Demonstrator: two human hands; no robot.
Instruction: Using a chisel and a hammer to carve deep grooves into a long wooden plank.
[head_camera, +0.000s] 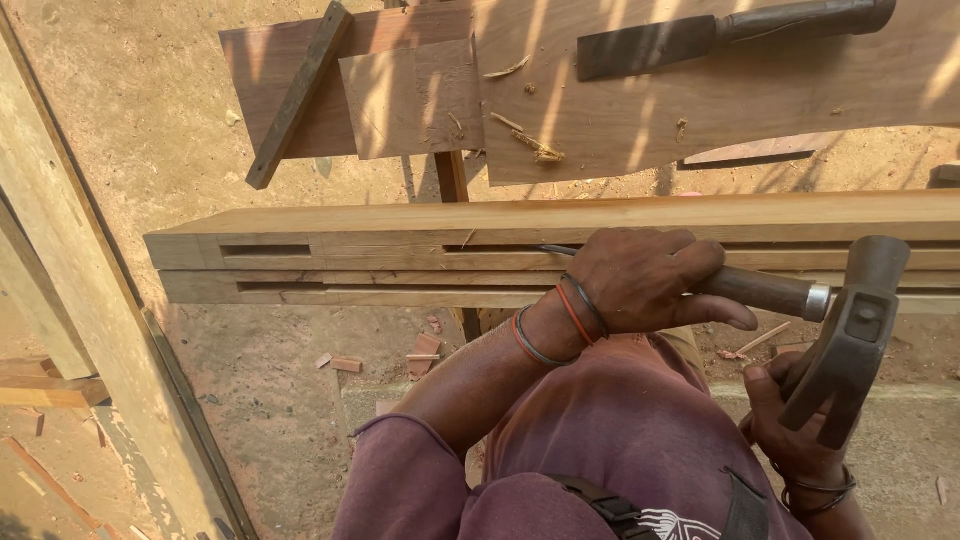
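Chisel (752, 290) is clamped in my left hand (640, 280), hammer (850, 335) in my right hand (790, 425); a crooked blow could split the beam (400, 250).

The long timber (400, 250) crosses the whole width and blocks the way forward; the boards (420, 95) lie behind it, and the sandy ground (130, 110) at left is open.
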